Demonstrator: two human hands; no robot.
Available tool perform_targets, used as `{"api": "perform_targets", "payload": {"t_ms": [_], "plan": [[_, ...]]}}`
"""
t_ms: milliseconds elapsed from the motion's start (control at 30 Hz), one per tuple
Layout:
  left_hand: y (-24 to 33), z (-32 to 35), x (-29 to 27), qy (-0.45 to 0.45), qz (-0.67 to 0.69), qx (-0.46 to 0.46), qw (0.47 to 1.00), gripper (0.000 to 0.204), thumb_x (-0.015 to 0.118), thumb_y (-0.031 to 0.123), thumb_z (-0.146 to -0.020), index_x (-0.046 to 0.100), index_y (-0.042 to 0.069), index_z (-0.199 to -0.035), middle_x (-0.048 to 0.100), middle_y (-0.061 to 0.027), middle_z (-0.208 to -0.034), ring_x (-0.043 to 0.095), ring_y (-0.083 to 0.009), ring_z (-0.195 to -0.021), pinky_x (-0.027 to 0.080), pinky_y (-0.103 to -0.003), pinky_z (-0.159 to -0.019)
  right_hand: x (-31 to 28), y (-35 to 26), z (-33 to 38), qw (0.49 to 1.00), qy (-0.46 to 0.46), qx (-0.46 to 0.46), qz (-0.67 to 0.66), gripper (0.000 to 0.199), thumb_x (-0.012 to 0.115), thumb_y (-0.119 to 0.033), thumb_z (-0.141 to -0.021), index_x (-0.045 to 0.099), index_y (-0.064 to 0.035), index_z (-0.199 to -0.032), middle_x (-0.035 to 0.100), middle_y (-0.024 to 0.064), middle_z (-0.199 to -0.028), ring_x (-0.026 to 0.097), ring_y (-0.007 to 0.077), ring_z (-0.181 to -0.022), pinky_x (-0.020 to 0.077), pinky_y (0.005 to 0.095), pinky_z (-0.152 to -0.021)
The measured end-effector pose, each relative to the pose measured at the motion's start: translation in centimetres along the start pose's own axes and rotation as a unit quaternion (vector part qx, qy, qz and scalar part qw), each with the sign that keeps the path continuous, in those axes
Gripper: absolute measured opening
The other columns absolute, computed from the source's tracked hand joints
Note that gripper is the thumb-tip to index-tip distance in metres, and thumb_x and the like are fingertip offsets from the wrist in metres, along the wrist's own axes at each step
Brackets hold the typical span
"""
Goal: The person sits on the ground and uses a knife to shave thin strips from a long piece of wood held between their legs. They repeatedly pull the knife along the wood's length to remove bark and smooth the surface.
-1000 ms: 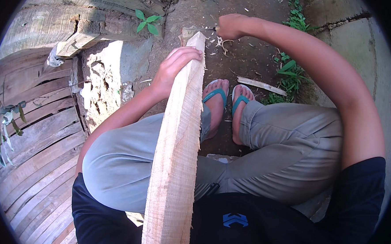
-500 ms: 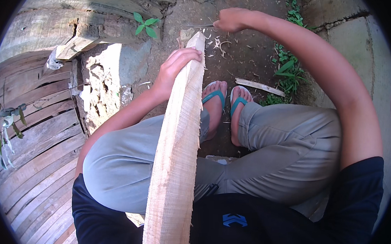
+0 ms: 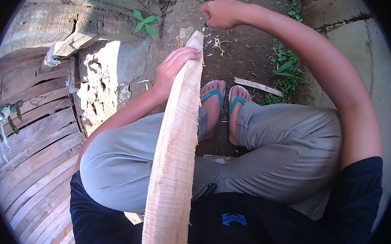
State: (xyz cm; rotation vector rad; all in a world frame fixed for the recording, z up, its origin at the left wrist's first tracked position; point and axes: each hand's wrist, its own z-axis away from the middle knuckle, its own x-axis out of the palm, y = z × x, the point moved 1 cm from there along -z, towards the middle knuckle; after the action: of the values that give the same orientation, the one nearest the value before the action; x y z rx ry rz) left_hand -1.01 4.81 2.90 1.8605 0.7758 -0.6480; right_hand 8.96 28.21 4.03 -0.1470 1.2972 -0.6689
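A long pale wooden beam (image 3: 172, 149) with rough, splintery edges runs from my body away over my lap and narrows to a point at its far end. My left hand (image 3: 177, 67) is closed over it from the left, just short of that tip. Beyond the tip and a little to the right is my right hand (image 3: 221, 14), closed in a fist round a knife. The blade is hardly visible now; a thin blade showed from this fist earlier. The fist and the wood are apart.
Wood shavings (image 3: 219, 45) lie on the dirt past my sandalled feet (image 3: 214, 99). A split stick (image 3: 259, 87) rests near the right foot. Slatted boards (image 3: 39, 170) stand at the left, a large timber (image 3: 84, 30) at the far left, a concrete slab (image 3: 351, 61) at the right.
My right hand has moved farther away and slightly left, and its wrist has turned so the blade no longer shows. My left hand and the beam have hardly shifted.
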Motion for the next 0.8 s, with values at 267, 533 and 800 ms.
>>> {"api": "perform_targets", "payload": {"t_ms": [267,533,800], "plan": [[0.1,0.1,0.3,0.022,-0.016,-0.004,1.000,0.036,0.069,0.012,-0.076,0.062,0.004,-0.110,0.066,-0.0125,-0.114,0.063,-0.0307,-0.109,0.049,-0.040,-0.096,2.1,0.7,-0.1,0.996,0.060,-0.001,-0.072,0.015,0.066,-0.014,-0.074,0.063,0.0004,-0.078,0.068,0.0209,-0.078,0.068,0.0376,-0.082,0.0528,0.0446,-0.073],[0.0,0.1,0.2,0.022,-0.020,0.000,1.000,0.030,0.068,0.012,-0.076,0.062,0.004,-0.105,0.067,-0.0107,-0.110,0.064,-0.0295,-0.107,0.050,-0.038,-0.093,0.0,-2.7,0.4,0.999,0.014,0.038,0.020,0.023,0.057,-0.007,-0.079,0.070,0.0021,-0.094,0.069,0.0270,-0.096,0.068,0.0416,-0.092,0.0548,0.0480,-0.081],[-0.2,0.0,0.4,0.022,-0.017,0.000,1.000,0.029,0.069,0.013,-0.076,0.063,0.005,-0.103,0.068,-0.0095,-0.106,0.065,-0.0290,-0.105,0.052,-0.037,-0.090,-0.7,-4.1,2.0,0.998,0.001,0.003,0.056,0.025,0.058,-0.006,-0.079,0.070,0.0030,-0.099,0.069,0.0263,-0.098,0.069,0.0400,-0.094,0.0567,0.0458,-0.080]]}}
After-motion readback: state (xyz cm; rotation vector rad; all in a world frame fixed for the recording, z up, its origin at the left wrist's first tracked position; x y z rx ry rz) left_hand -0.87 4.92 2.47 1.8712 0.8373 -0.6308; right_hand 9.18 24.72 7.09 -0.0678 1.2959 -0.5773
